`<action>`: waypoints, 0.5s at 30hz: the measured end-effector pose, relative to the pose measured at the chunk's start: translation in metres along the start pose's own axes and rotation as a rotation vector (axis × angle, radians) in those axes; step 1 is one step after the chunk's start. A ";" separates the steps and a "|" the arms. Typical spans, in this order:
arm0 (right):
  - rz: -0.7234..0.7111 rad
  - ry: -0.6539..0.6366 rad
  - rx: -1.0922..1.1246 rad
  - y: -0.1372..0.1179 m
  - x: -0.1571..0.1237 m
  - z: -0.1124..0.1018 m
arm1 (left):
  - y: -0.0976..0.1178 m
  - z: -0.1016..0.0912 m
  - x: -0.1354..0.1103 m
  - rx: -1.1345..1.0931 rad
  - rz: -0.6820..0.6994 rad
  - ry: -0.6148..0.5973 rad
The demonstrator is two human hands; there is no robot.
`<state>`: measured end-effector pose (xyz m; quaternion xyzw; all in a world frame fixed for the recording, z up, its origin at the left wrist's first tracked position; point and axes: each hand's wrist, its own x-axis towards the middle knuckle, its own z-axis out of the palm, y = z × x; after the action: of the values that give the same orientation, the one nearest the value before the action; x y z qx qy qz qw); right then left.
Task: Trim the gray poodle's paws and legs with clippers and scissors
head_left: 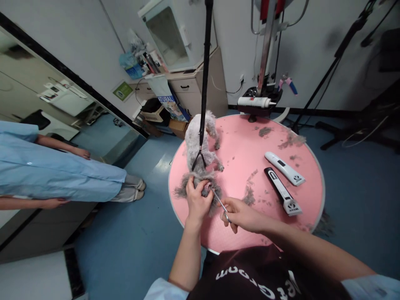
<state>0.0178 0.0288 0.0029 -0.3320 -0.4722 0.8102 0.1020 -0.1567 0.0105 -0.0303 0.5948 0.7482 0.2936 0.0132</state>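
A small grey-white dog [193, 135] is on the pink round grooming table [237, 146], its body clipped short and its head still shaggy. My left hand [199, 201] grips the dog's ear [206, 189], folding it so that the pink inside shows. In my right hand [240, 214] is a slim metal scissor-handled tool [221, 203]. Its tip reaches the pink of the ear; whether it is scissors or a hemostat I cannot tell. A black grooming loop [200, 156] hangs from above and goes round the dog's neck.
Two clippers, one white [284, 167] and one black-and-white [283, 191], lie on the table's right side. Cut hair [249, 193] is scattered about. A white bottle [254, 102] rests on a tray at the table's far edge. A person in a blue gown [56, 166] stands at left.
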 end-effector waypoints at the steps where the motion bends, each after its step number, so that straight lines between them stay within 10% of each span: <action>1: -0.013 -0.013 0.007 0.001 -0.002 0.001 | -0.001 0.000 0.000 0.000 0.000 -0.002; 15: 0.032 -0.065 0.033 -0.003 -0.008 -0.003 | -0.004 0.001 -0.002 -0.011 0.056 0.011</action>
<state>0.0257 0.0286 0.0076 -0.3110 -0.4563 0.8299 0.0792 -0.1592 0.0084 -0.0337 0.6140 0.7296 0.3012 0.0041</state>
